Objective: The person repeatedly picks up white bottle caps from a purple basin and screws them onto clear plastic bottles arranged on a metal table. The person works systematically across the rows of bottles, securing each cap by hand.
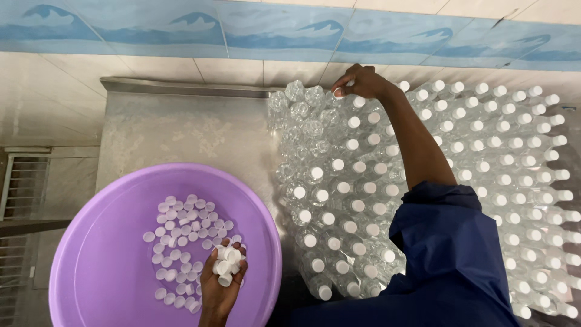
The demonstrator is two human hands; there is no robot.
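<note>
My left hand (pixel 222 280) rests over a purple plastic basin (pixel 109 254) and cups several white bottle caps (pixel 225 263). More loose white caps (pixel 181 233) lie scattered on the basin's floor. My right hand (pixel 362 82), in a blue sleeve, reaches to the far edge of a dense block of clear plastic bottles (pixel 436 181) and presses a white cap on a bottle top. Most bottles carry white caps; several uncapped bottles (pixel 305 112) stand at the far left of the block.
The bottles stand on a steel table (pixel 175 127) against a tiled wall with a blue wave-pattern band (pixel 181 30). A metal grille (pixel 21 181) sits at the left, lower down. The basin overlaps the table's near left part.
</note>
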